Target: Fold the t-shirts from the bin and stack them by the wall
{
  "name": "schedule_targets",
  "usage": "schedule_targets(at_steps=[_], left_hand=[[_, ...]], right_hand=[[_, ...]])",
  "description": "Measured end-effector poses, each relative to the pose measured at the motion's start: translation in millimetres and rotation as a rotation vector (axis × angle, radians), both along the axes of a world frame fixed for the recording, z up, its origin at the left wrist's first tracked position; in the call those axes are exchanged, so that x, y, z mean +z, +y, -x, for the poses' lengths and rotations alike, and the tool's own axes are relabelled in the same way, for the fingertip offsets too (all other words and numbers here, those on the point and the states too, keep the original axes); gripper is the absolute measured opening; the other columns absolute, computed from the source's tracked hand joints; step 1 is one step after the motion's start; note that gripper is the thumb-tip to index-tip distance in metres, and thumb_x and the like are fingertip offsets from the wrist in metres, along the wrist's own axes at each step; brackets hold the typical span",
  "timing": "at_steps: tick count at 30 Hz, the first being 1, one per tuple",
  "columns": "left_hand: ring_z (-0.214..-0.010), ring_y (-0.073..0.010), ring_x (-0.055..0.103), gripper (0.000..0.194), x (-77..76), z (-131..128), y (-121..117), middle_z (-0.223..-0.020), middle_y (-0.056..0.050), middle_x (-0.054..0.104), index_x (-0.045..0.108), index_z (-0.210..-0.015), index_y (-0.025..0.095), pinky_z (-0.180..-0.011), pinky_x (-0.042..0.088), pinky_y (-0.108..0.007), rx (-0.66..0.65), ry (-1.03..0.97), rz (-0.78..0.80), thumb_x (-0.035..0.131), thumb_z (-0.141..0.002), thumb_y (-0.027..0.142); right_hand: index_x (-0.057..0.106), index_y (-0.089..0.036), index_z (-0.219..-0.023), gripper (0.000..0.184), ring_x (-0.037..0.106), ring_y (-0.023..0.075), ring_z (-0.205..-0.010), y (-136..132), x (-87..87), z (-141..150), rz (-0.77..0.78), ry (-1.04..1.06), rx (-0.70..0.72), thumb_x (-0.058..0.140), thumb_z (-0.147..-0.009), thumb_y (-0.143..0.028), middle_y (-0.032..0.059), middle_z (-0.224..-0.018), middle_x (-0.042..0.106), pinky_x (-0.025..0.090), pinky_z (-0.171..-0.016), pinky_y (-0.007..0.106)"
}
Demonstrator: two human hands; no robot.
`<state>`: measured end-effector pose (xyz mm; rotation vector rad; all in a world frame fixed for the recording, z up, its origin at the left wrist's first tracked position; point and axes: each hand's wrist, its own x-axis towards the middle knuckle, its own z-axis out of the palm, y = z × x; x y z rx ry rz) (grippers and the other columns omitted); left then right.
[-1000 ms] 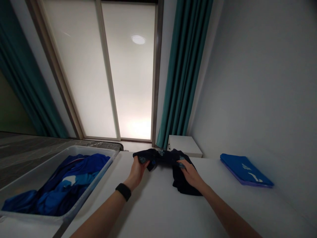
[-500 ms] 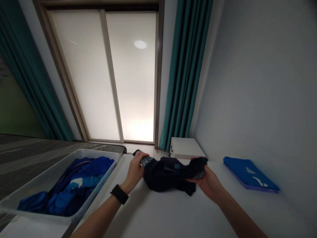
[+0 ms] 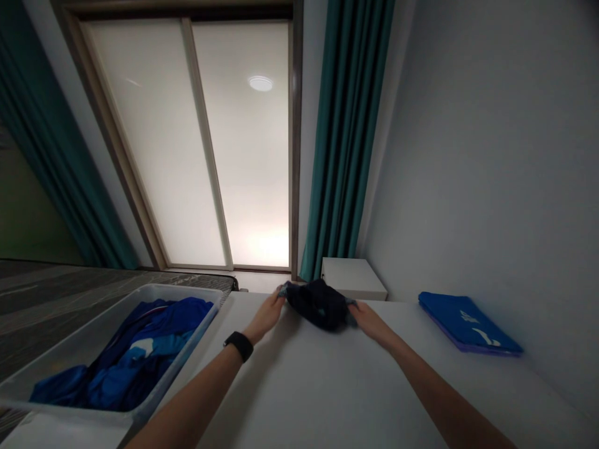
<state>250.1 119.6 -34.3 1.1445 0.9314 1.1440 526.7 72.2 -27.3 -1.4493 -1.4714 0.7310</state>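
A dark navy garment (image 3: 322,304) hangs bunched between my hands, over the far part of the white table (image 3: 327,386). My left hand (image 3: 266,317), with a black watch on its wrist, pinches the garment's left edge, where a bit of patterned cloth shows. The right edge is gripped in my right hand (image 3: 369,319), fingers closed on the cloth. Folds hide most of the garment's shape, and I cannot tell whether its underside touches the table.
To the left stands a clear plastic bin (image 3: 187,374) of crumpled blue clothes (image 3: 135,355). A folded blue garment (image 3: 468,321) with white print lies at the right by the wall. Beyond the table are a low white cabinet (image 3: 353,277), a teal curtain (image 3: 346,143) and frosted sliding doors (image 3: 248,156).
Both hands have moved forward, away from me, carrying the garment toward the table's far edge. They are closer together, and the garment looks more bunched.
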Motion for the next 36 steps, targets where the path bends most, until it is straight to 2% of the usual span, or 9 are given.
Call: schedule_targets(at_steps=[3, 6, 13, 18, 21, 24, 27, 32, 36], left_hand=[[-0.143, -0.0227, 0.033, 0.029, 25.3, 3.0, 18.3, -0.144, -0.006, 0.052, 0.064, -0.118, 0.023, -0.12, 0.019, -0.042, 0.381, 0.227, -0.471, 0.053, -0.091, 0.028], [-0.137, -0.0237, 0.041, 0.037, 34.5, 24.0, 11.6, -0.144, -0.009, 0.051, 0.058, -0.128, 0.021, -0.118, 0.025, -0.043, 0.486, 0.38, -0.692, 0.045, -0.095, 0.03], [-0.105, -0.0265, 0.064, 0.024, 1.8, 82.4, -40.5, -0.111, -0.01, 0.068, 0.069, -0.102, 0.021, -0.096, 0.05, -0.042, 0.354, 0.848, -0.859, 0.048, -0.092, 0.03], [-0.115, -0.0304, 0.06, 0.03, -38.4, 102.4, -86.2, -0.135, -0.013, 0.058, 0.069, -0.111, 0.021, -0.102, 0.047, -0.045, 0.062, 1.173, -0.966, 0.05, -0.087, 0.02], [-0.115, -0.0314, 0.061, 0.032, -51.5, 106.9, -102.0, -0.131, -0.012, 0.062, 0.07, -0.112, 0.022, -0.1, 0.049, -0.045, -0.059, 1.276, -0.843, 0.05, -0.086, 0.019], [-0.106, -0.0273, 0.066, 0.03, -47.6, 108.7, -103.4, -0.118, -0.01, 0.069, 0.07, -0.11, 0.023, -0.094, 0.053, -0.04, -0.045, 1.208, -0.706, 0.045, -0.091, 0.024], [-0.112, -0.0266, 0.063, 0.035, -36.1, 110.4, -99.1, -0.124, -0.011, 0.066, 0.067, -0.114, 0.022, -0.099, 0.05, -0.041, 0.165, 1.07, -0.743, 0.039, -0.095, 0.028], [-0.124, -0.0287, 0.055, 0.037, -44.2, 121.6, -112.5, -0.139, -0.01, 0.056, 0.065, -0.122, 0.022, -0.105, 0.046, -0.044, 0.243, 1.149, -0.966, 0.045, -0.091, 0.025], [-0.115, -0.0265, 0.06, 0.036, -61.9, 132.3, -136.6, -0.128, -0.007, 0.064, 0.067, -0.12, 0.025, -0.098, 0.05, -0.037, 0.077, 1.31, -0.955, 0.05, -0.088, 0.024]], right_hand=[[0.065, -0.019, -0.105, 0.044, 0.055, 0.0269, -0.12, 17.4, 12.0, -3.5, -0.175, 0.033, -0.179, 0.036, -0.088, -0.046, 0.0109, -0.11, 0.069, 0.038, -0.106, 0.047], [0.062, -0.017, -0.117, 0.05, 0.058, 0.0275, -0.115, -1.6, 8.6, -10.4, -0.335, 0.064, -0.27, 0.035, -0.09, -0.049, 0.0117, -0.113, 0.068, 0.041, -0.103, 0.045], [0.066, -0.02, -0.115, 0.04, 0.066, 0.0263, -0.101, -69.7, -31.1, -53.3, -0.232, -0.214, -0.141, 0.04, -0.09, -0.04, 0.0094, -0.109, 0.071, 0.052, -0.09, 0.04], [0.066, -0.026, -0.121, 0.048, 0.06, 0.0261, -0.119, -104.8, -79.7, -83.5, -0.216, -0.579, 0.15, 0.038, -0.083, -0.02, 0.008, -0.129, 0.064, 0.046, -0.102, 0.047], [0.066, -0.027, -0.122, 0.05, 0.064, 0.0273, -0.112, -124.4, -100.8, -81.7, -0.194, -0.651, 0.106, 0.038, -0.081, -0.02, 0.008, -0.129, 0.064, 0.051, -0.096, 0.048], [0.064, -0.024, -0.123, 0.046, 0.072, 0.0236, -0.08, -134.7, -98.2, -62.6, -0.13, -0.464, -0.086, 0.036, -0.087, -0.028, 0.0094, -0.105, 0.073, 0.058, -0.079, 0.041], [0.058, -0.02, -0.128, 0.048, 0.066, 0.0203, -0.053, -131.8, -77.3, -43.0, 0.026, -0.186, -0.199, 0.03, -0.092, -0.035, 0.0047, -0.075, 0.072, 0.058, -0.062, 0.037], [0.067, -0.025, -0.113, 0.038, 0.058, 0.0276, -0.119, -125.6, -72.1, -56.4, -0.364, -0.427, -0.203, 0.039, -0.088, -0.031, 0.0075, -0.125, 0.066, 0.044, -0.103, 0.048], [0.073, -0.028, -0.095, 0.034, 0.062, 0.0286, -0.11, -139.0, -104.0, -89.5, -0.414, -0.765, -0.083, 0.043, -0.082, -0.019, 0.0044, -0.106, 0.074, 0.042, -0.099, 0.049]])
